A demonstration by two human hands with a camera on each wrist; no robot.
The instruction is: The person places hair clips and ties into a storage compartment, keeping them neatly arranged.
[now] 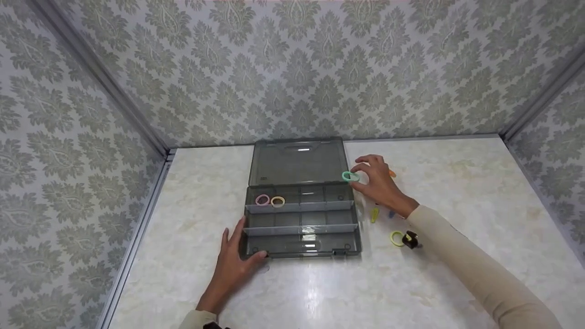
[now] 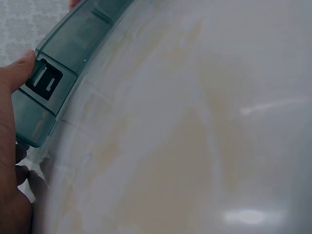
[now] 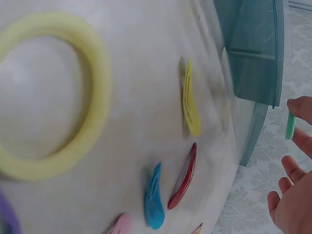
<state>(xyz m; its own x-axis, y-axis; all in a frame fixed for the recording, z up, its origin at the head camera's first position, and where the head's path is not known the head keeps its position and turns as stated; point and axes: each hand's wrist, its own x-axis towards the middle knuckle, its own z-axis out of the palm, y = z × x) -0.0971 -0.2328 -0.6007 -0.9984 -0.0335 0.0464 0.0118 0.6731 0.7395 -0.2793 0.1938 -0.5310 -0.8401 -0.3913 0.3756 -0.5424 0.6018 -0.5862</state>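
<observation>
A dark translucent organizer box (image 1: 274,240) stands with its lid (image 1: 299,162) folded back. My left hand (image 1: 234,262) holds its front left corner, fingers along the side and thumb on the front edge; the left wrist view shows the thumb beside a black latch (image 2: 45,79). Between thumb and forefinger, my right hand (image 1: 377,183) pinches a mint-green hair tie (image 1: 350,176) over the box's back right corner. A pink hair tie (image 1: 262,200) and a pale yellow hair tie (image 1: 278,201) lie side by side in the back row.
Right of the box lie a yellow hair clip (image 3: 190,100), a red clip (image 3: 184,180), a blue clip (image 3: 154,200) and a pink clip (image 3: 121,225). A yellow hair tie (image 1: 396,238) is nearer the front, by the wrist camera (image 1: 410,239). Patterned walls enclose the table.
</observation>
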